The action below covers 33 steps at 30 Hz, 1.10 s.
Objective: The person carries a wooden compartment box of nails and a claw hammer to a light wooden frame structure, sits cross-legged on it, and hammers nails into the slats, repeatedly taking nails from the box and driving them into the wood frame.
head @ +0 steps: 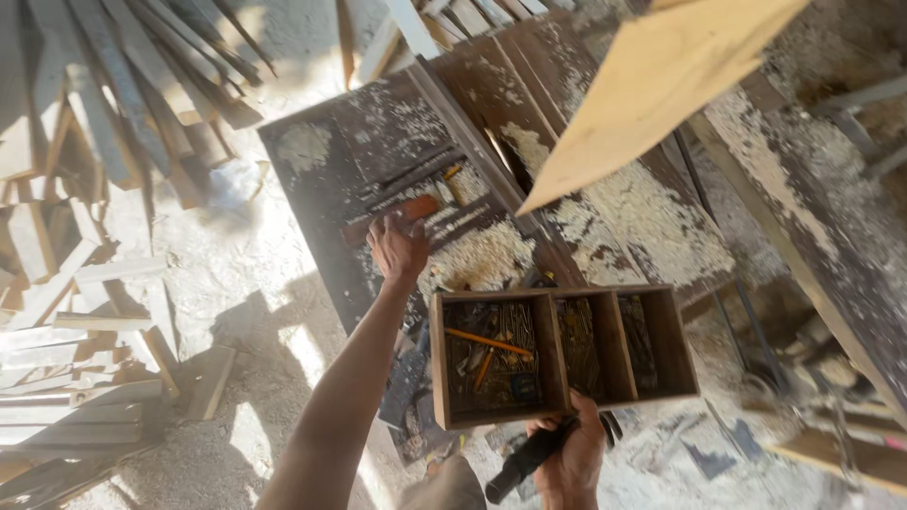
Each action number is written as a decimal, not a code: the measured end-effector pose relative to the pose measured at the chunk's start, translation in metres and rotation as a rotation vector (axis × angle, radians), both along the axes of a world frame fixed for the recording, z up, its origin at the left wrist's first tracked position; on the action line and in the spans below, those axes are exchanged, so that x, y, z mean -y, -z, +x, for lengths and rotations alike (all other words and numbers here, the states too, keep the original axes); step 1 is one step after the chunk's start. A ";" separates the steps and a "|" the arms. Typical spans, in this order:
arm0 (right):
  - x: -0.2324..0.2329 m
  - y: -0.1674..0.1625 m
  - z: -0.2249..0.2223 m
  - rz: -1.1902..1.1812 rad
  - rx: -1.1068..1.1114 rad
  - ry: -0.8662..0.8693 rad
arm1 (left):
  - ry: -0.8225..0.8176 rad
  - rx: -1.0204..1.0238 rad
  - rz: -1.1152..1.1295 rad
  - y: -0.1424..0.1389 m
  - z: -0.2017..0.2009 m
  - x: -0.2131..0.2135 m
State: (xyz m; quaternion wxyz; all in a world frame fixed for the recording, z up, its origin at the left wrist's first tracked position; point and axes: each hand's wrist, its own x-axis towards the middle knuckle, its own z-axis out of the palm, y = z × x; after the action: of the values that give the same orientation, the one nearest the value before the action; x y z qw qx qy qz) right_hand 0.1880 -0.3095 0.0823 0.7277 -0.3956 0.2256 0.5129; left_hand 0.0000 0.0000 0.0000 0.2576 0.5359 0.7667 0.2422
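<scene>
Loose wooden slats lie heaped on the floor off the bench's left edge. The left hand reaches far over the sawdust-strewn bench, arm straight, fingers curled down onto an orange-handled tool lying near the middle; whether they have closed around it cannot be told. A pale plank juts over the far right corner. At the near edge, the right hand holds a three-compartment wooden tray together with a dark tool handle, fingers wrapped tight.
</scene>
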 end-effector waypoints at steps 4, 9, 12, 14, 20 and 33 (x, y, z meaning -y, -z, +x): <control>-0.006 0.053 0.005 -0.057 -0.069 -0.041 | 0.093 -0.202 -0.113 0.036 -0.043 -0.037; -0.011 0.126 0.043 0.151 -0.209 -0.198 | 0.327 -0.350 -0.435 0.053 -0.059 -0.044; -0.014 0.149 0.058 0.215 -0.267 -0.343 | 0.298 -0.366 -0.308 0.048 -0.084 -0.039; -0.016 0.158 0.067 0.323 -0.305 -0.462 | 0.289 -0.398 -0.222 0.043 -0.082 -0.048; 0.006 0.161 0.082 0.584 -0.434 -0.627 | 0.299 -0.432 -0.323 0.027 -0.071 -0.045; 0.145 0.056 0.115 0.045 -0.066 0.037 | 0.228 0.438 -0.034 0.035 0.111 0.256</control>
State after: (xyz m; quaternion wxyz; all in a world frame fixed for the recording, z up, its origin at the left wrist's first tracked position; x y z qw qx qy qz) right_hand 0.3030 -0.4542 0.0259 0.7380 -0.3575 0.2453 0.5171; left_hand 0.1113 -0.2561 -0.0355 0.4523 0.5490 0.6312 0.3093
